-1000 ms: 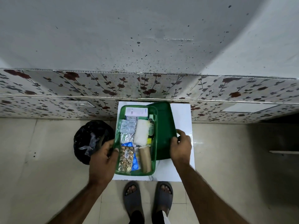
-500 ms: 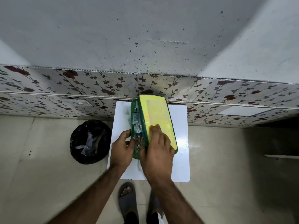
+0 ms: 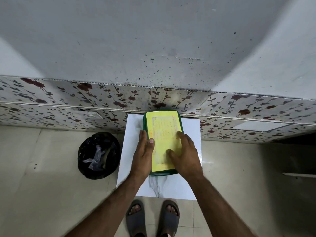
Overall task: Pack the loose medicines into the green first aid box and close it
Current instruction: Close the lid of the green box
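The green first aid box [image 3: 163, 129] lies flat on a small white table [image 3: 191, 129], its lid down and a yellow label covering the top. No medicines show; the contents are hidden under the lid. My left hand [image 3: 142, 156] clasps the box's left edge, thumb resting on the label. My right hand [image 3: 185, 154] lies over the right near corner, thumb on the label and fingers along the right side.
A black bin [image 3: 98, 155] lined with a bag stands on the floor left of the table. A flowered wall panel [image 3: 102, 100] runs right behind the table. My sandalled feet [image 3: 152, 218] are at the table's near edge.
The lid swung from lying open at the right, over the filled box, down to flat. My left hand stayed on the left edge; my right hand slid to the right corner.
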